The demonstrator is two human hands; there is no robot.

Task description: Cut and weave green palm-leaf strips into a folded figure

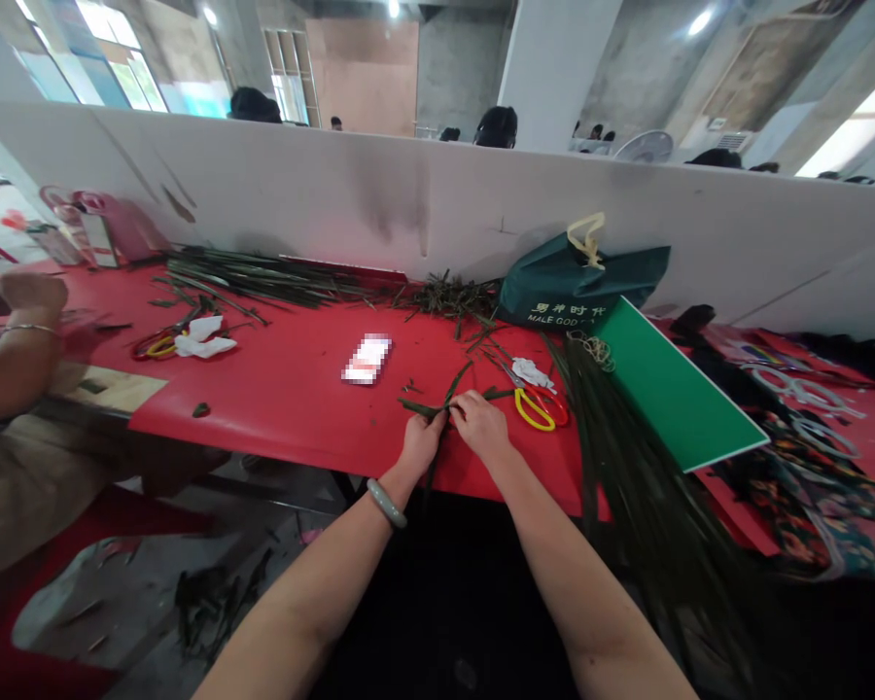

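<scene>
Between my two hands is a small bundle of crossed green leaf strips [452, 383], their ends sticking out in several directions. My left hand [424, 436], with a grey-green bangle [387, 503] on the wrist, pinches the strips from the left. From the right, my right hand [479, 422] closes its fingertips on the same crossing. Just right of my right hand lie scissors [538, 408] with red and yellow handles, beside a crumpled white tissue [534, 373]. A phone [367, 359], its screen blurred out, lies beyond my left hand.
Long leaf strips [627, 486] hang over the table edge at right, next to a green board [678, 389] and a dark green bag [576, 282]. More strips [255, 277] lie along the white partition [321, 194]. Another person's arm [21, 340] and second scissors [161, 342] are at left.
</scene>
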